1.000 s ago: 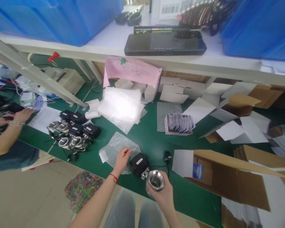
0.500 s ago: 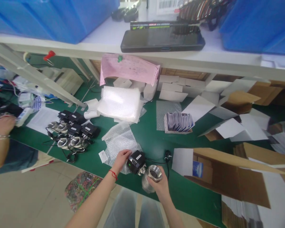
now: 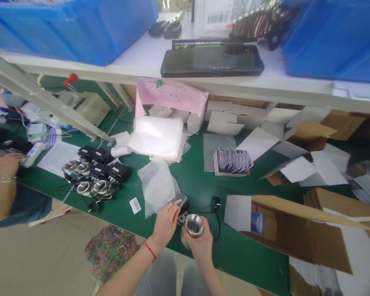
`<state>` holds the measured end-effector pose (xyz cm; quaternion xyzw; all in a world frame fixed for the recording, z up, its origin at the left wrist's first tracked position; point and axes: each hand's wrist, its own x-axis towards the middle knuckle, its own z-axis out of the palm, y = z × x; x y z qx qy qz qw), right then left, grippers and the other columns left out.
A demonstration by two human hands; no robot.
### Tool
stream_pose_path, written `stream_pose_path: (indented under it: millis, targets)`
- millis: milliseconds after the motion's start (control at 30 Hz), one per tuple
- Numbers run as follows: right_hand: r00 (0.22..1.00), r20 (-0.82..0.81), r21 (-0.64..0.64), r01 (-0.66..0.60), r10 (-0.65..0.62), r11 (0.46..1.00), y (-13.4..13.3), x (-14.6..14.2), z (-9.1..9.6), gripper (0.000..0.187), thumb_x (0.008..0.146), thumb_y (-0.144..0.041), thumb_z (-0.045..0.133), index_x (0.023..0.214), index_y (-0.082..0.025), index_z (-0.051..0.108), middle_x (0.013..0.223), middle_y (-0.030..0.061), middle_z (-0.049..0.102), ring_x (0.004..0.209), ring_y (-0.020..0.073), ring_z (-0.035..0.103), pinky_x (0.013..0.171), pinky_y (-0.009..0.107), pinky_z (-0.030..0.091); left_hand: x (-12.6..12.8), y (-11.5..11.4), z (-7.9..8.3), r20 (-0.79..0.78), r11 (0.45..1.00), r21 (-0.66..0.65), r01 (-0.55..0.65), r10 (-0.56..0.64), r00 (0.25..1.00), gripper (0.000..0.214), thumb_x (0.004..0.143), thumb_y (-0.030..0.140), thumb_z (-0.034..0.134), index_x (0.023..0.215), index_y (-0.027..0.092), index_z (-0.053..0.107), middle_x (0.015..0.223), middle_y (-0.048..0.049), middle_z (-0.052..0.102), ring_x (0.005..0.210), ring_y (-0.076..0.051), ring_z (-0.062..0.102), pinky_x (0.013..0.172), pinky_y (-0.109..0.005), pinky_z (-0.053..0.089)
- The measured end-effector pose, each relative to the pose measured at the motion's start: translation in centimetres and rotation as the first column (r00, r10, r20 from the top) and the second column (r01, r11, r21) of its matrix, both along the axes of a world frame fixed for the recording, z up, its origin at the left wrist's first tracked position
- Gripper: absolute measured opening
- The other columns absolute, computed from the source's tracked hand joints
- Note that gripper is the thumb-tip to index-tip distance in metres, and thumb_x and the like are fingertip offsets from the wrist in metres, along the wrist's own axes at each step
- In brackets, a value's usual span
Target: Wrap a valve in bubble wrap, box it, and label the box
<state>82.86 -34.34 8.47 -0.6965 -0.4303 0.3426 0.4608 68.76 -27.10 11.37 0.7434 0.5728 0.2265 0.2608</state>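
Note:
My right hand (image 3: pixel 200 246) grips a steel valve (image 3: pixel 193 227) by its round body at the near edge of the green table (image 3: pixel 200 181). The valve's black actuator box (image 3: pixel 181 202) is partly covered by a bubble-wrap sheet (image 3: pixel 157 185). My left hand (image 3: pixel 165 224), with a red string on the wrist, pinches the edge of that sheet against the box. A black cable with a plug (image 3: pixel 217 201) trails from the valve to the right.
Several more valves with black boxes (image 3: pixel 95 172) lie at the left. A stack of bubble wrap (image 3: pixel 157 137), a tray of small packets (image 3: pixel 232 161), flat white boxes and open cartons (image 3: pixel 311 230) fill the table. Another person's hand (image 3: pixel 6 164) is at far left. A shelf (image 3: pixel 185 78) overhangs.
The valve came nearer to me along the table edge. My left hand drew the bubble wrap up over the black box, which was bare before.

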Motion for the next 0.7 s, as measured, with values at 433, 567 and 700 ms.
stream_pose_path:
  millis: [433,567,700]
  targets:
    - [0.914,-0.377,-0.086,0.124,-0.148,0.989,1.2,1.1,1.2,0.050,0.065,-0.046,0.084,0.100,-0.019,0.062,0.084,0.0036,0.071,0.076,0.0231,0.067,0.070,0.034,0.057,1.8,-0.8,2.2,-0.100,0.980,0.075,0.186,-0.179,0.979,0.022,0.101,0.016,0.044,0.089,0.020,0.062,0.089,-0.0058,0.065,0.083,-0.021,0.063,0.075,-0.033,0.049]
    - [0.626,-0.713,-0.235,0.212,-0.317,0.949,1.6,1.6,0.5,0.053,0.062,-0.049,0.086,0.098,-0.018,0.062,0.082,0.0032,0.072,0.074,0.0229,0.069,0.068,0.034,0.057,0.4,-1.8,1.3,-0.234,0.967,0.158,0.202,-0.162,0.959,0.029,0.085,0.001,0.049,0.103,0.019,0.063,0.097,-0.0080,0.065,0.095,-0.026,0.061,0.086,-0.041,0.050]
    - [0.596,-0.727,-0.245,0.240,-0.341,0.939,2.0,1.5,1.3,0.050,0.062,-0.051,0.084,0.094,-0.018,0.064,0.084,0.0050,0.073,0.076,0.0253,0.070,0.068,0.036,0.058,-0.3,-2.2,1.9,-0.096,0.994,0.078,0.071,-0.063,0.993,0.022,0.088,0.003,0.046,0.088,0.020,0.059,0.093,-0.0068,0.062,0.088,-0.024,0.060,0.080,-0.036,0.050]
